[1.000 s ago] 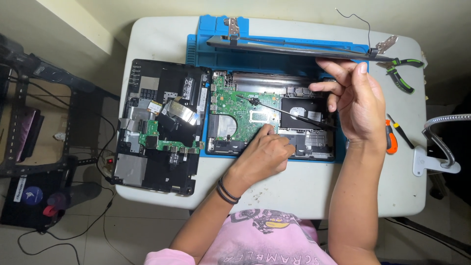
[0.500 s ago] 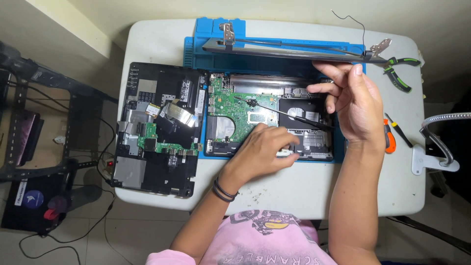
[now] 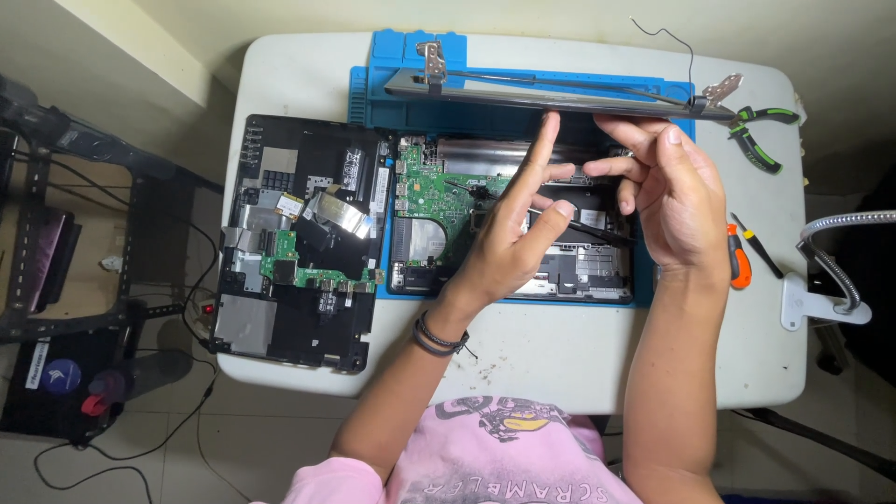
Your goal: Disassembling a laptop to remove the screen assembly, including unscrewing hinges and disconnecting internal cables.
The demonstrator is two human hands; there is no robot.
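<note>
left hand (image 3: 509,233) half open over laptop base (image 3: 523,224), holding nothing; right hand (image 3: 677,191) pinching black tool (image 3: 597,229)

Green pliers (image 3: 761,140) far right, orange screwdriver (image 3: 738,257) nearby, black cover (image 3: 299,243) left

The opened laptop base (image 3: 523,224) lies flat on a blue mat, its green circuit board (image 3: 439,191) exposed at the left end. A thin black tool (image 3: 597,231) slants across its dark right half.

hidden: laptop base (image 3: 597,271) middle, under both hands | cut off: gooseneck lamp (image 3: 831,280), right edge
</note>
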